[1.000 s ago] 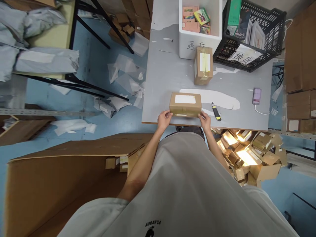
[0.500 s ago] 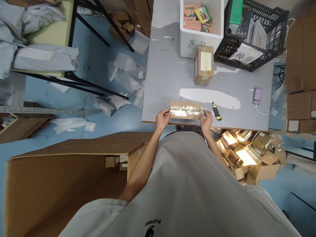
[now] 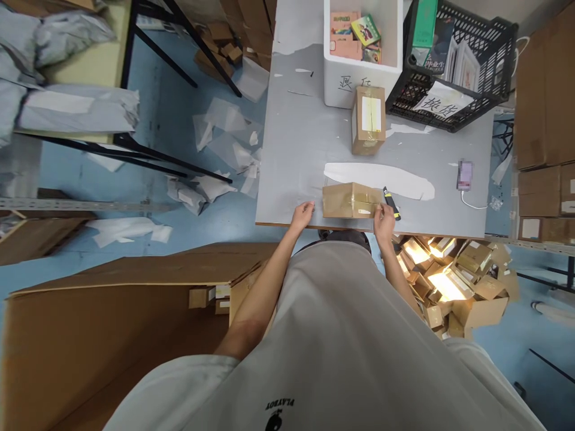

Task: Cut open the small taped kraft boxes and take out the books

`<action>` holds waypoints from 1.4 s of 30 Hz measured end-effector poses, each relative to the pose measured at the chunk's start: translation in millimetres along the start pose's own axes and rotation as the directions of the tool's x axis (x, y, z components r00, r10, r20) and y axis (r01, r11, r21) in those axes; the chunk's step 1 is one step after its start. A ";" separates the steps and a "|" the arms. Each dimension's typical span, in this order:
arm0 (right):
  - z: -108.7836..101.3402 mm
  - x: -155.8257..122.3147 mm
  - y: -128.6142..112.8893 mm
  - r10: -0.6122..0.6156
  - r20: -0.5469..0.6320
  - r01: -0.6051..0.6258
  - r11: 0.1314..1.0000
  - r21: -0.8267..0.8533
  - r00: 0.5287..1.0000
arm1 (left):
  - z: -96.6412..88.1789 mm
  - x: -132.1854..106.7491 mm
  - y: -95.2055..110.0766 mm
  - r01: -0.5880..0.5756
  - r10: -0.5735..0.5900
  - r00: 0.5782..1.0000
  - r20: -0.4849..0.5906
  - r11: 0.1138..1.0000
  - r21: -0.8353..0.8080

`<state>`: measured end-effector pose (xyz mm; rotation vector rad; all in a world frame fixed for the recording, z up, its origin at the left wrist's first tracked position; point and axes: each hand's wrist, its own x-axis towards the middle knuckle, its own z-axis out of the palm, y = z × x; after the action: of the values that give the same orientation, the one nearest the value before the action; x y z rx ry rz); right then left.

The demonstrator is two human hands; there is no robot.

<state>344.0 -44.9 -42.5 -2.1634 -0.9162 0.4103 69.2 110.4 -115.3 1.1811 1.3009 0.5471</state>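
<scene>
Box (image 3: pixel 351 200) lay taped at the near edge of the surface (image 3: pixel 296 143), within reach; my right hand (image 3: pixel 385 219) curled its grip against the right end, likely steadying it (true clasp: cannot tell), while my left hand (image 3: pixel 302 214) lay open and empty just beside it.

Looks like plain matt cardboard on the near box (image 3: pixel 351 200), wrapped in glossy clear tape — same deal on the second box (image 3: pixel 368 120). Seems a smooth grey painted table (image 3: pixel 296 149), worn to white in patches. Beyond that, white foam bin (image 3: pixel 359 84) and black plastic crate (image 3: pixel 476 111) — matt lattice.
</scene>
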 end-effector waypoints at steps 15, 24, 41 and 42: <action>1.4 -7.4 -64.6 0.050 0.200 -0.102 0.961 0.256 0.979 | -4.8 -37.1 77.0 -0.078 0.079 0.997 -0.022 0.996 0.036; 28.3 -13.5 -46.7 0.121 0.332 -0.226 0.928 0.297 0.936 | -16.5 -36.6 59.5 0.011 -0.013 0.999 -0.047 0.999 -0.040; -25.2 -14.9 -48.7 -0.016 -0.102 0.036 0.979 0.200 0.995 | 43.3 -11.6 30.2 0.170 -0.166 0.985 0.051 0.982 -0.083; -23.7 -15.0 -47.1 0.006 -0.099 0.015 0.977 0.210 0.995 | 41.1 -12.5 31.3 0.151 -0.147 0.988 0.049 0.984 -0.097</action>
<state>323.5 -45.6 8.3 -1.9693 -0.7853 0.3768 113.0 96.6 -88.5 0.9982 1.2993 0.4707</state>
